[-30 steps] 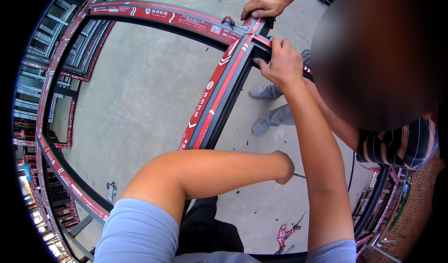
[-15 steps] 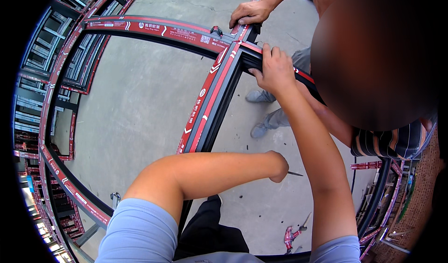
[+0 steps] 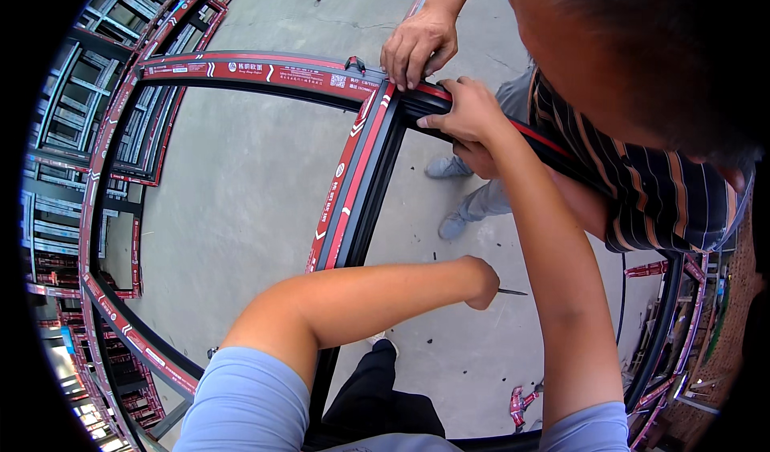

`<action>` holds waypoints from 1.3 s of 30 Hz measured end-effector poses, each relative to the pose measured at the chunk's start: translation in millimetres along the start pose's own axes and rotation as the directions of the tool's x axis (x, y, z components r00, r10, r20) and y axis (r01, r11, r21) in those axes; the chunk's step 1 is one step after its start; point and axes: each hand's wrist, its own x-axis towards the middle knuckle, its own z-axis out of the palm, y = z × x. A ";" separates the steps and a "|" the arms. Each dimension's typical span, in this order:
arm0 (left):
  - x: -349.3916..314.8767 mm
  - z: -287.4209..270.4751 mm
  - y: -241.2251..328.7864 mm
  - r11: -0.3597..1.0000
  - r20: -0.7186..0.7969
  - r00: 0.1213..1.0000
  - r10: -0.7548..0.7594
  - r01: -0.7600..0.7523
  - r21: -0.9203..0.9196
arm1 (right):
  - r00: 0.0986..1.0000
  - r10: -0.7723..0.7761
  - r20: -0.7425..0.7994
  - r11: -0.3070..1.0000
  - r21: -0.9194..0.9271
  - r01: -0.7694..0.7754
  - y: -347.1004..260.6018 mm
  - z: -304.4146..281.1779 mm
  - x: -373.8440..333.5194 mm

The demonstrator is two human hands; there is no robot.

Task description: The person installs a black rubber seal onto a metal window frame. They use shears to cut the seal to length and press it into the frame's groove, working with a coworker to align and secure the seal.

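Note:
A large dark metal frame (image 3: 346, 181) covered in red protective film spans the view, its bars meeting near the top centre. My right hand (image 3: 469, 113) is closed over the dark bar (image 3: 525, 135) running right from that joint, thumb on the near side. Lower down, my left hand (image 3: 481, 282) is a fist around a thin pointed metal tool (image 3: 513, 292); its handle is hidden and its kind unclear. A co-worker's hand (image 3: 421, 47) presses its fingers on the joint, close to my right fingertips. The co-worker's other hand (image 3: 478, 159) is below the bar, partly covered by my wrist.
The co-worker in a striped shirt (image 3: 642, 163) leans in at the right. A red power tool (image 3: 521, 404) lies on the concrete floor (image 3: 241, 187). A small dark and red item (image 3: 354, 64) sits on the far bar. Stacked frames (image 3: 68, 115) stand at the left.
The co-worker's upper hand has come down onto the joint, and their body has leaned in. The other hand now shows under the bar. My hands keep nearly the same positions.

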 end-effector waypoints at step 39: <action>-8.7 -2.2 -1.4 0.998 -0.005 1.000 -0.025 0.025 -0.049 | 0.925 -0.237 -0.297 0.948 -0.278 0.154 -10.9 25.8 -24.8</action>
